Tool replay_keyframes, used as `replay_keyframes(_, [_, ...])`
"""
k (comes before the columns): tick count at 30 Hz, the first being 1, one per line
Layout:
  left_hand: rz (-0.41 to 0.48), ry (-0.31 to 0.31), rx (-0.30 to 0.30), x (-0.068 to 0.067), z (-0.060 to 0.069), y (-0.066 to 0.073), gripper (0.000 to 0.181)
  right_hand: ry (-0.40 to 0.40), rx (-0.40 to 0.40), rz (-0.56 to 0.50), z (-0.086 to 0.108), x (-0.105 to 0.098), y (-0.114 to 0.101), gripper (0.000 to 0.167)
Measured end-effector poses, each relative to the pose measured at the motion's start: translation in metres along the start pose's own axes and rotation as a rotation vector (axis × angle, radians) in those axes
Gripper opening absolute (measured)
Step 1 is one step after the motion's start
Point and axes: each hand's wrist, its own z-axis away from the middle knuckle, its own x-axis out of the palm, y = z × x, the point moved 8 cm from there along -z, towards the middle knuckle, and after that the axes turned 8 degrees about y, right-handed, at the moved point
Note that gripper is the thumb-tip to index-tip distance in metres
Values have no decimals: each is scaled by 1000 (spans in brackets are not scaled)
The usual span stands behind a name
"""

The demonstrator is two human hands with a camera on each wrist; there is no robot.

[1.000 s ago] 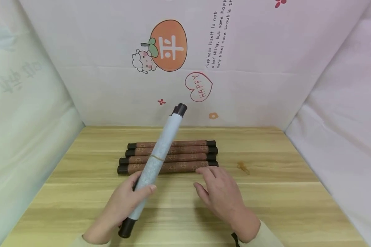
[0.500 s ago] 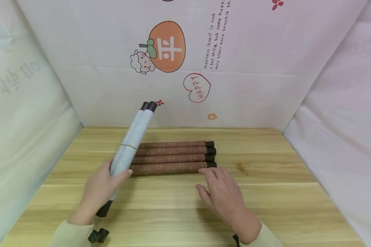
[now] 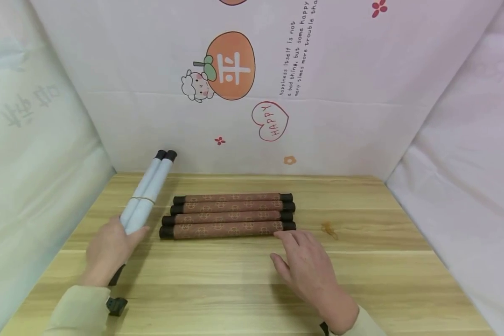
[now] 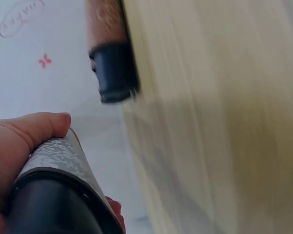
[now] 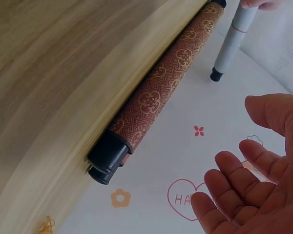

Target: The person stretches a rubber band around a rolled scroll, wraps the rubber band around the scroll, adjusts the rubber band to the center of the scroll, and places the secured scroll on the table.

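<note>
Pale rolls (image 3: 153,189) shifted left; black-capped, banded together.

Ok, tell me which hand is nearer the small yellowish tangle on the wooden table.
Right: in the head view, the right hand is just left of and below the tangle; the left hand is far left, gripping two pale rolls with black ends.

bk cloth (image 3: 340,135): "happy" in heart (image 3: 270,121), "happiness itself is not…" txt (image 3: 291,60), chinese char. on orange (image 3: 216,44)
</note>
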Motion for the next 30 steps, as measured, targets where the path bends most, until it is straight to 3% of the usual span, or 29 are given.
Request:
replay_keyframes(5, [-39, -32, -41, -1, -6, -15, 82, -19, 20, 11, 2, 0, 3, 47])
replay_keyframes(13, [-104, -26, -10, -6, -13, -29, 70, -34, 26, 16, 3, 0, 3, 48])
replay_keyframes(24, [-166, -126, -43, 5, -17, -47, 70, -60, 26, 23, 5, 1, 2, 49])
replay_keyframes(30, [-188, -149, -60, 7, -18, -52, 76, -49, 18, 24, 5, 1, 1, 48])
